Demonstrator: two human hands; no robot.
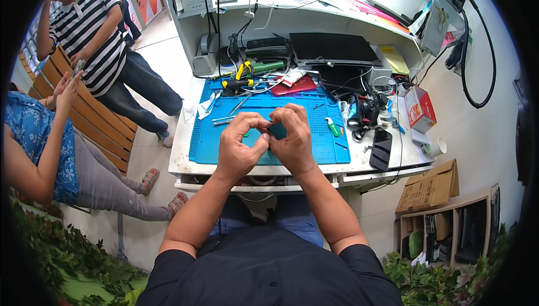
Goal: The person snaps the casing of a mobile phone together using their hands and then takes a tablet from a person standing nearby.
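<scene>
Blue silicone work mat (314, 149) covers the middle of the white worktop (182, 160), and both hands meet just above its near edge. The left hand (238, 146) and the right hand (292, 137) are curled toward each other, knuckles almost touching, each grip pressed together on a small dark teal part (275, 131) held between the fingertips; the part is mostly hidden by the fingers, so its kind cannot be told. It sits over the near middle of the mat, lifted off it.

Right of the hands, off the mat, a black phone (381, 147) lies flat near the worktop's near right corner, with a roll of white tape (437, 147) further right at the edge. A small green tool (334, 129) rests on the mat's right part. Left of the hands and a little farther, metal tweezers (224, 119) lie on the mat.

Farther back, a yellow-and-black handled tool (238, 78) and a red flat case (300, 85) lie at the mat's far edge, a red and white box (420, 108) stands at the right, and a closed black laptop (332, 48) sits on the far shelf among cables.

At far left, away from the worktop, a person in a striped shirt (92, 31) and a person in a blue patterned top (33, 132) sit on a wooden bench (98, 118).
</scene>
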